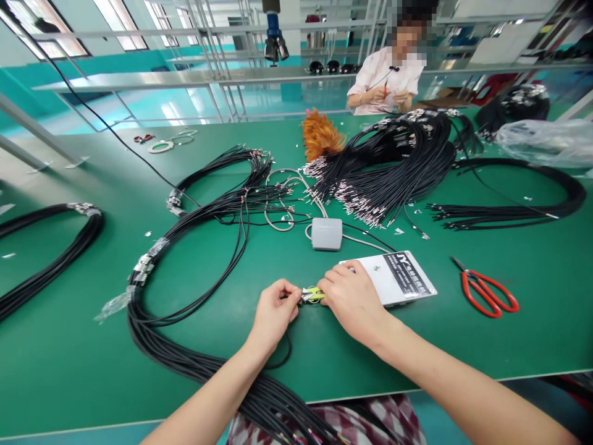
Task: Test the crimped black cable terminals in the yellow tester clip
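In the head view, my left hand [278,309] pinches the end of a black cable [289,346] whose loose length hangs below it. My right hand [352,296] is closed on a small yellow-green clip [315,293], its fingers partly hiding it. The clip's tip meets the cable end between both hands; whether it grips the wires is too small to tell. Beneath my right hand lies a flat white box [393,272] with a black "JY" label. A thick bundle of black cables [185,358] curves left of my hands and passes under my left forearm.
Red-handled scissors [488,293] lie at right. A grey block [327,233] with a grey cord sits beyond my hands. Farther back are a large cable heap [393,167] and orange-brown strands [320,136]. Another cable bundle [88,228] lies left. A co-worker [386,80] sits across the table.
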Demonstrator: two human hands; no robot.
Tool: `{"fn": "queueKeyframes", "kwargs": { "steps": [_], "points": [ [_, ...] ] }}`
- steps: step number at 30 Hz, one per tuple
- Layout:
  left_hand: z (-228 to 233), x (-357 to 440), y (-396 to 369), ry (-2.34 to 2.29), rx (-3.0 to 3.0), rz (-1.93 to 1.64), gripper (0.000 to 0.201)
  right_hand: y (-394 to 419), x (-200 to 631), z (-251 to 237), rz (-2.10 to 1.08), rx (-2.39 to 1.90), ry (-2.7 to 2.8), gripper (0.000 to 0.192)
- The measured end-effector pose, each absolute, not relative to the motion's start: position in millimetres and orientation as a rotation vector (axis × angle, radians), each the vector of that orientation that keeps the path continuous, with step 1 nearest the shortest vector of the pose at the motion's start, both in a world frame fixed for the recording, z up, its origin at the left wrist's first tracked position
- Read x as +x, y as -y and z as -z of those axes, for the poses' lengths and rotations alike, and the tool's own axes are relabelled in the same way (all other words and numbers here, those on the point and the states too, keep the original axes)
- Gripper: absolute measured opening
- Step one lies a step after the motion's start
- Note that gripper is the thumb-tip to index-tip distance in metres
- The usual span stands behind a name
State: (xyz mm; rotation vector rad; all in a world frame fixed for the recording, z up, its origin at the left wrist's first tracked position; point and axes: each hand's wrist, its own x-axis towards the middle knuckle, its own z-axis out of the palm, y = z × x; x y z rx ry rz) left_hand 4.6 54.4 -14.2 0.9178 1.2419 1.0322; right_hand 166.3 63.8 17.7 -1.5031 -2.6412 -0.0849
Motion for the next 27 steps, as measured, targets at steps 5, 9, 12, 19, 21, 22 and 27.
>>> {"fn": "queueKeyframes", "kwargs": {
  "steps": [5, 9, 12, 19, 21, 22, 27],
  "points": [
    [16.0, 4.0, -57.2, -1.260, 0.945, -1.007, 0.031, -58.2, 171.6, -22.8, 0.059, -1.461, 2.618, 0.011],
    [17.9, 2.1, -58.5, -1.258, 0.960, -0.994, 0.032, -31.2, 205.1, -22.4, 0.132, -1.373, 2.298, 0.024],
    [18.6, 0.6, -59.2, -1.250, 0.959, -0.988, 0.031, -1.5, 229.8, -12.4, 0.218, -1.419, 1.982, 0.015],
    [19.0, -1.4, -59.2, -1.270, 0.980, -0.976, 0.032, 19.6, 230.0, 12.6, 0.202, -1.367, 1.983, 0.009],
    [19.8, -2.5, -55.1, -1.300, 0.998, -0.983, 0.033, 15.2, 231.2, 15.4, 0.261, -1.334, 1.989, 0.008],
    [20.0, -4.3, -53.3, -1.321, 1.009, -0.993, 0.033, 13.3, 232.8, 16.4, 0.284, -1.314, 1.997, 0.008],
    [-0.5, -46.0, -72.1, -1.447, 1.093, -1.089, 0.034, 15.5, 238.5, 20.2, 0.249, -1.250, 2.018, 0.015]
  ]
}}
